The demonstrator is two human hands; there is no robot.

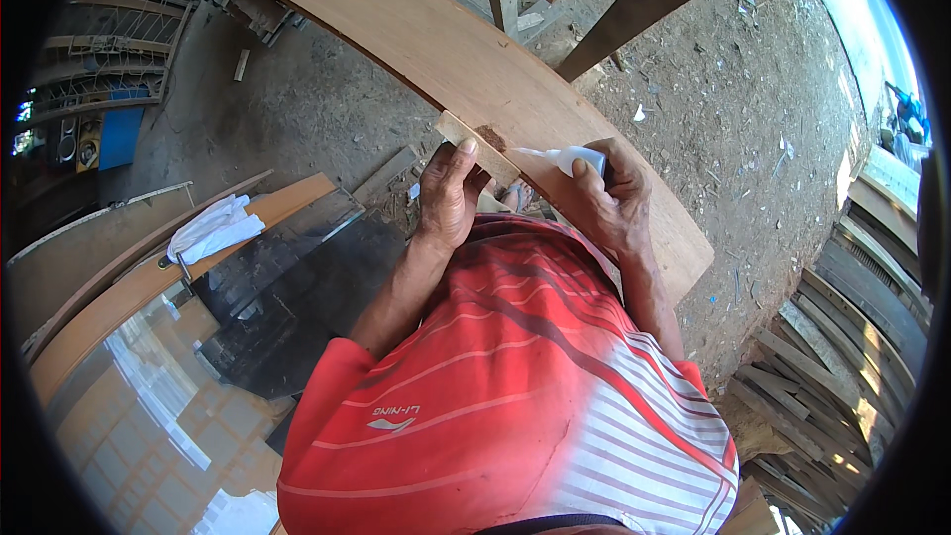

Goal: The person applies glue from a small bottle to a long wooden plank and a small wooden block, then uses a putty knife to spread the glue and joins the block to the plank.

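**While glue bottle meets wood strip, both hands work at the plank's edge**

Where the dirt ground (733, 119), littered with chips and shavings, fills the upper right of the view, a long wooden plank (466, 59) sweeps across it from the upper left down to the right, bent by the lens. Stacked boards (852, 337) lie at the right rim, and a sheet of glass or glossy panel (149, 406) with a dark slab (287, 297) beside it takes up the lower left, bordered by a pale wooden board (119, 307). The person's red striped shirt (515, 386) covers the bottom centre. A white cloth (213, 226) rests on the pale board, well apart from the hands.

The left hand (448, 196) is curled, thumb and fingers pinching a small wood strip (474, 147) that lies against the near edge of the plank; a dark brown patch shows on the plank just beside the strip's upper end. The right hand (606, 200) is closed around a small white squeeze bottle (573, 159), thumb pressed on its body, its thin nozzle pointing left toward the strip. Whether the nozzle tip touches the wood cannot be told.
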